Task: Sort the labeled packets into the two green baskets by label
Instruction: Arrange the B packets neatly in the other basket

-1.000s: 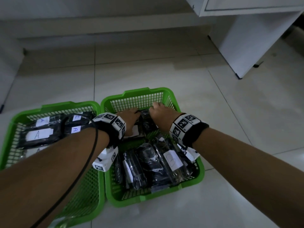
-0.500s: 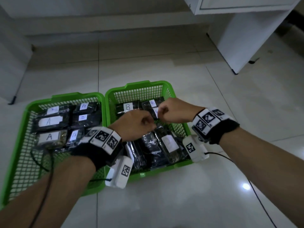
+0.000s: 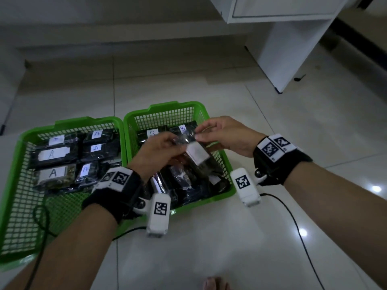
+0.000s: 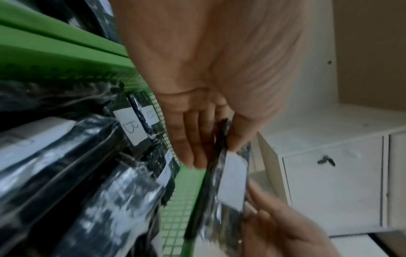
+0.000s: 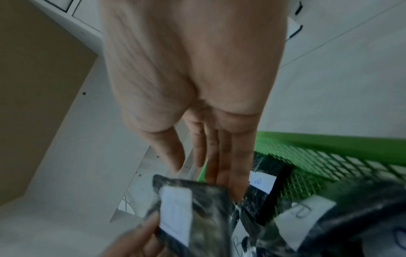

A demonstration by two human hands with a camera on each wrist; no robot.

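Observation:
Two green baskets stand side by side on the floor. The left basket (image 3: 12, 164) holds dark packets labelled A (image 3: 51, 154). The right basket (image 3: 167, 107) holds dark packets labelled B (image 3: 151, 133); these B packets (image 4: 131, 127) also show in the left wrist view. Above the right basket I hold one dark packet (image 3: 196, 152) with a white label between both hands; its letter is too blurred to read. My left hand (image 3: 176, 141) pinches its near end between thumb and fingers (image 4: 191, 139). My right hand (image 3: 198, 136) grips its far end, where the packet (image 5: 186, 208) shows under my fingers (image 5: 222, 156).
A white cabinet (image 3: 282, 49) stands at the back right, its foot on the tiled floor. Black cables (image 3: 293, 222) trail from both wrist cameras across the tiles and the left basket. Toes of a foot (image 3: 215, 283) show at the bottom edge.
Both hands came up out of the far end of the right basket and drew back toward me. They now hold one packet between them, label up.

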